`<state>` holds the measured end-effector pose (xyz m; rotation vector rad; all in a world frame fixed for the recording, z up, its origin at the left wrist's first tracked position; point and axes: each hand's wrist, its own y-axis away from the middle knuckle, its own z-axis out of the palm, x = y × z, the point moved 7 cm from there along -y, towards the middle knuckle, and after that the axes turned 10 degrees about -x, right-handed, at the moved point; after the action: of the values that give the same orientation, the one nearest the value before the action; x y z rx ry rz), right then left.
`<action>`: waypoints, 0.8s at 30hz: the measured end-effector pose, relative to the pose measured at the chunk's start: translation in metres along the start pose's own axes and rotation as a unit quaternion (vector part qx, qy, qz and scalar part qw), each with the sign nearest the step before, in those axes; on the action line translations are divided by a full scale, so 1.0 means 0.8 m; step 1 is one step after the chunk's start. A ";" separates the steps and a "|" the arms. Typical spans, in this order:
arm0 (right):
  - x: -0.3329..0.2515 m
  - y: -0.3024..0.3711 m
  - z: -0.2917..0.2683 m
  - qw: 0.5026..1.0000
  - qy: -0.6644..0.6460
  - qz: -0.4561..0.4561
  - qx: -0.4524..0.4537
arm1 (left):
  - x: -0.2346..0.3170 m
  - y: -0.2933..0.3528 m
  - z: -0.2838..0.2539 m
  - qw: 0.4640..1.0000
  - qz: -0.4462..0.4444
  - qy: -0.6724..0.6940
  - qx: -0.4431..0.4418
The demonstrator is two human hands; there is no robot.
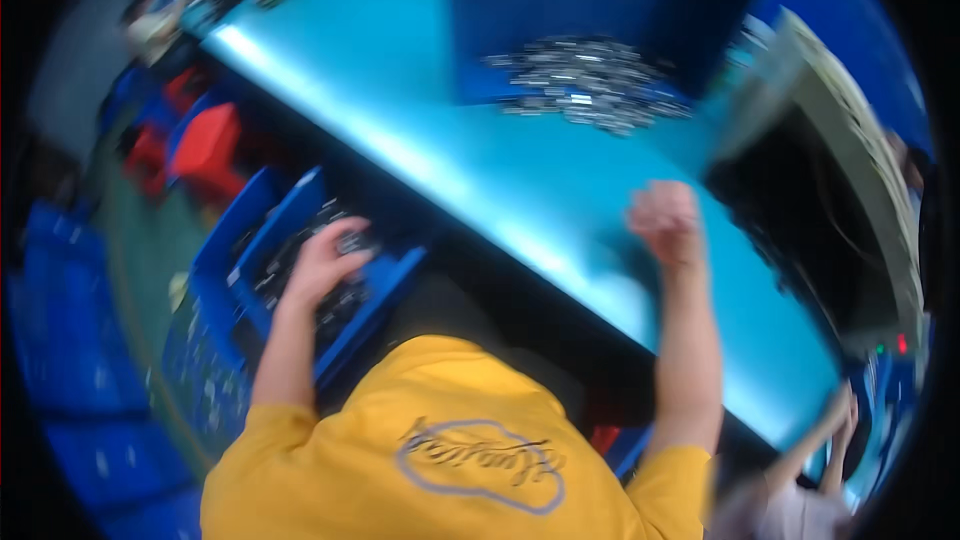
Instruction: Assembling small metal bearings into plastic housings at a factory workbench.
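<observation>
My left hand [332, 258] is over a blue bin [385, 290] at the table's near side. Its thumb and fingers curve around a small dark part [352, 241], which is blurred. Many small dark and silvery parts [340, 305] lie in that bin. Above the bright blue tabletop [560, 180], my right hand [665, 212] is closed like a fist; motion blur hides whatever may be in it. Beyond it, a heap of small shiny metal parts [590, 85] spills from a tipped blue bin [590, 0] onto the table.
A pale machine frame [850, 110] with a dark opening stands on the right. Another person's arms [815, 445] reach in at lower right. Red bins [210, 155] and stacked blue bins [80, 340] are at left. A further person [155, 28] is at far left.
</observation>
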<state>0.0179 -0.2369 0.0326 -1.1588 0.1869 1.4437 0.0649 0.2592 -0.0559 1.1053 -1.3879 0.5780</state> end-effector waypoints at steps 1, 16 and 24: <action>0.002 0.005 -0.006 1.000 0.005 0.005 0.011 | 0.019 -0.001 0.013 0.999 0.027 0.034 -0.014; 0.022 0.013 -0.024 0.998 0.029 0.059 0.010 | 0.048 0.023 0.084 0.862 0.106 0.444 -0.221; 0.038 0.006 -0.014 0.976 0.173 0.133 0.014 | 0.078 0.038 0.097 0.943 0.132 0.280 -0.122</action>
<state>0.0264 -0.2260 0.0026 -1.3956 0.6235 1.4536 0.0115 0.1880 -0.0017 0.4962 -1.0678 0.8145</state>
